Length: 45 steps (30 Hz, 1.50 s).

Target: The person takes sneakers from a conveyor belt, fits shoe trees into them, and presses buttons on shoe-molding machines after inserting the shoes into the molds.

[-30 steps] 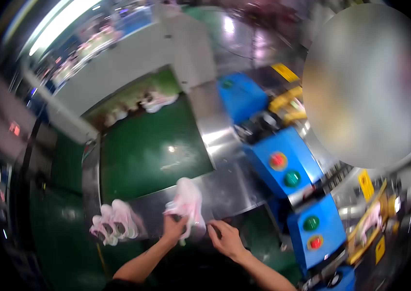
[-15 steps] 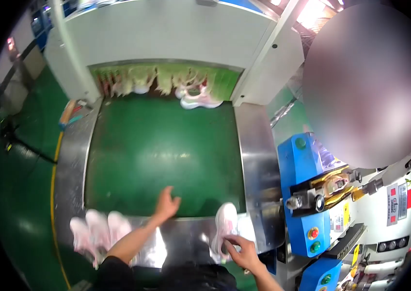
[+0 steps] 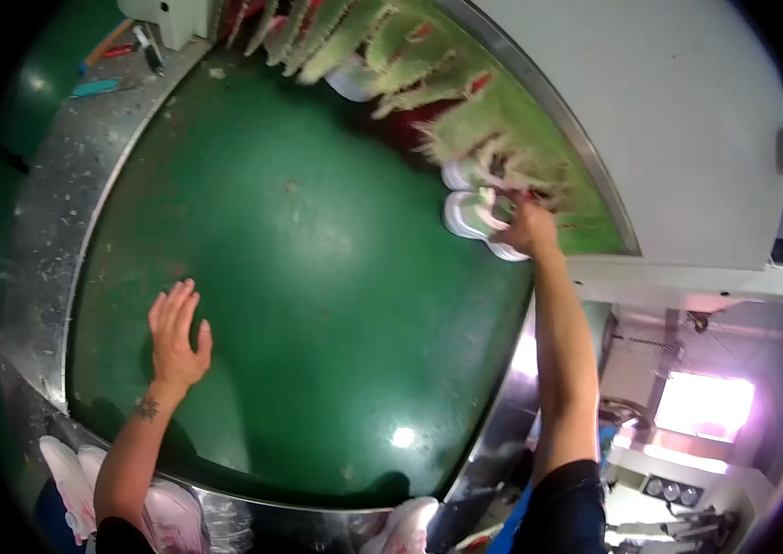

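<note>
My right hand (image 3: 530, 226) is stretched to the far right of the green belt (image 3: 318, 249), its thumb and fingers closed around the collar of a white and pink sneaker (image 3: 467, 214). Another pale sneaker (image 3: 458, 174) sits right behind it, partly under the fringed curtain (image 3: 539, 185). Palm down with fingers extended, my left hand (image 3: 176, 337) is over the left part of the belt and holds nothing. Below my left forearm several pale pink sneakers (image 3: 174, 517) stand on the near metal ledge. One more sneaker (image 3: 405, 528) is at the bottom centre.
Farther along the curtain a white shoe (image 3: 352, 81) shows beneath the strips. Tools, including a turquoise-handled one (image 3: 96, 88), lie on the left metal border (image 3: 50, 231). A grey machine panel (image 3: 650, 120) rises behind the curtain.
My right hand has left the sneaker on the near ledge and reached the one by the curtain. My left hand is now farther left over the belt. The view has turned and moved closer.
</note>
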### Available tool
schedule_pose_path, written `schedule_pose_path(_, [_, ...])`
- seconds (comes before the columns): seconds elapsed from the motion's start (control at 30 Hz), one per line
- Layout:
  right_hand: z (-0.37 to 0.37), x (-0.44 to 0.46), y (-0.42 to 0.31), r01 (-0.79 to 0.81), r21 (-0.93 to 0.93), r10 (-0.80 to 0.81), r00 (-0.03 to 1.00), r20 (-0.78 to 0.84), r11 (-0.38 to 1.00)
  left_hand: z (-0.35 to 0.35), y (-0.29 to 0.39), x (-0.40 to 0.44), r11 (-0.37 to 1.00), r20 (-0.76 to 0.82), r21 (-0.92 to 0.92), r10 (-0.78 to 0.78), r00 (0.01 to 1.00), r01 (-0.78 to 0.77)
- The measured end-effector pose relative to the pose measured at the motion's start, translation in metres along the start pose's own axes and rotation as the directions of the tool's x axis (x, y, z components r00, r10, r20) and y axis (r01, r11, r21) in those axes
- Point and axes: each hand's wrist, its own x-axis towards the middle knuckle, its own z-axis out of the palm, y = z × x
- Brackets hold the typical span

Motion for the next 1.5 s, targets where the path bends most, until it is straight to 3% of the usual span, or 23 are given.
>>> schedule_pose_path(0.1, [0.004, -0.025, -0.020, -0.209, -0.004, 0.207, 0.969, 0.138, 0.978, -0.001, 0.001, 0.000, 0.999, -0.026, 0.026, 0.036, 0.999, -0.035])
schedule_pose_path(0.2, [0.034, -0.131, -0.072, 0.018, 0.246, 0.073, 0.932, -0.355, 0.969, -0.008, 0.009, -0.001, 0.998, -0.065, 0.060, 0.021, 0.998, -0.017])
schedule_pose_path(0.27, [0.029, -0.221, -0.134, -0.022, 0.652, 0.230, 0.944, -0.235, 0.758, -0.008, 0.009, 0.001, 0.996, -0.093, 0.087, 0.025, 0.995, -0.016])
schedule_pose_path(0.37, [0.019, -0.367, -0.194, -0.350, 0.798, 0.379, 0.910, 0.167, 0.490, 0.022, 0.003, -0.007, 0.990, -0.137, 0.108, -0.071, 0.988, 0.086])
schedule_pose_path(0.4, [0.017, -0.409, -0.204, -0.349, 0.886, 0.385, 0.896, 0.221, 0.305, 0.008, 0.035, 0.000, 0.923, 0.046, -0.252, -0.287, 0.957, 0.289])
schedule_pose_path(0.43, [0.007, -0.461, -0.217, -0.361, 0.927, 0.367, 0.879, 0.305, 0.096, -0.018, 0.082, -0.005, 0.684, 0.321, -0.497, -0.427, 0.845, 0.534])
schedule_pose_path(0.47, [-0.024, -0.493, -0.220, -0.447, 0.887, 0.347, 0.855, 0.385, 0.117, -0.051, 0.121, -0.009, 0.523, 0.705, -0.466, -0.267, 0.657, 0.713])
schedule_pose_path(0.5, [-0.035, -0.515, -0.216, -0.376, 0.858, 0.329, 0.907, 0.263, 0.350, -0.076, 0.157, -0.006, 0.405, 0.931, -0.329, -0.014, 0.365, 0.853])
schedule_pose_path(0.57, [-0.065, -0.545, -0.197, 0.067, 0.780, 0.105, 0.980, -0.168, 0.622, -0.099, 0.215, -0.039, 0.381, 0.932, -0.078, 0.357, -0.069, 0.921])
schedule_pose_path(0.63, [-0.076, -0.555, -0.192, 0.426, 0.397, -0.091, 0.767, -0.635, 0.813, -0.135, 0.270, -0.065, 0.529, 0.874, -0.254, 0.483, -0.042, 0.810])
schedule_pose_path(0.7, [-0.093, -0.594, -0.198, 0.421, 0.562, 0.100, 0.732, -0.674, 0.712, -0.212, 0.339, -0.096, 0.221, 0.847, -0.500, 0.327, 0.419, 0.838])
schedule_pose_path(0.77, [-0.069, -0.630, -0.221, 0.357, 0.916, 0.625, 0.677, -0.389, 0.183, -0.214, 0.348, -0.102, 0.078, 0.730, -0.611, 0.441, 0.523, 0.788])
schedule_pose_path(0.8, [-0.049, -0.647, -0.238, 0.420, 0.850, 0.713, 0.696, -0.078, -0.318, -0.209, 0.352, -0.104, 0.055, 0.664, -0.656, 0.515, 0.541, 0.753])
schedule_pose_path(0.83, [-0.029, -0.660, -0.249, 0.380, 0.871, 0.685, 0.725, -0.070, -0.312, -0.204, 0.360, -0.114, 0.038, 0.620, -0.680, 0.564, 0.546, 0.732])
schedule_pose_path(0.9, [-0.034, -0.686, -0.271, 0.299, 0.947, 0.628, 0.716, -0.304, 0.117, -0.198, 0.391, -0.153, 0.069, 0.588, -0.692, 0.631, 0.506, 0.719])
schedule_pose_path(0.97, [-0.036, -0.703, -0.266, 0.340, 0.941, 0.804, 0.558, -0.206, 0.005, -0.182, 0.423, -0.185, 0.088, 0.551, -0.704, 0.694, 0.464, 0.704])
schedule_pose_path(1.03, [-0.035, -0.751, -0.230, 0.308, 0.943, 0.781, 0.617, -0.097, -0.127, -0.164, 0.467, -0.220, 0.086, 0.538, -0.704, 0.713, 0.451, 0.705])
schedule_pose_path(1.17, [0.062, -0.814, -0.216, 0.311, 0.814, 0.792, 0.548, 0.267, -0.490, -0.127, 0.538, -0.296, 0.348, 0.823, -0.563, 0.322, 0.468, 0.750])
schedule_pose_path(1.27, [0.056, -0.850, -0.201, 0.382, 0.851, 0.920, 0.295, 0.258, -0.361, -0.085, 0.573, -0.283, 0.283, 0.569, -0.818, 0.526, 0.632, 0.501])
schedule_pose_path(1.37, [0.041, -0.875, -0.178, 0.253, 0.811, 0.818, 0.409, 0.405, -0.528, -0.033, 0.647, -0.220, 0.371, 0.295, -0.924, 0.847, 0.441, -0.095])
schedule_pose_path(1.4, [0.043, -0.871, -0.172, 0.269, 0.872, 0.881, 0.364, 0.302, -0.409, -0.004, 0.677, -0.195, 0.319, 0.203, -0.867, 0.927, 0.314, -0.382])
schedule_pose_path(1.43, [0.040, -0.866, -0.165, 0.340, 0.887, 0.932, 0.291, 0.218, -0.313, 0.012, 0.730, -0.197, 0.406, 0.426, -0.904, 0.813, 0.397, 0.136])
schedule_pose_path(1.5, [0.035, -0.859, -0.150, 0.271, 0.952, 0.986, 0.128, 0.110, -0.142, 0.115, 0.806, -0.167, 0.336, 0.257, -0.908, 0.919, 0.300, -0.250])
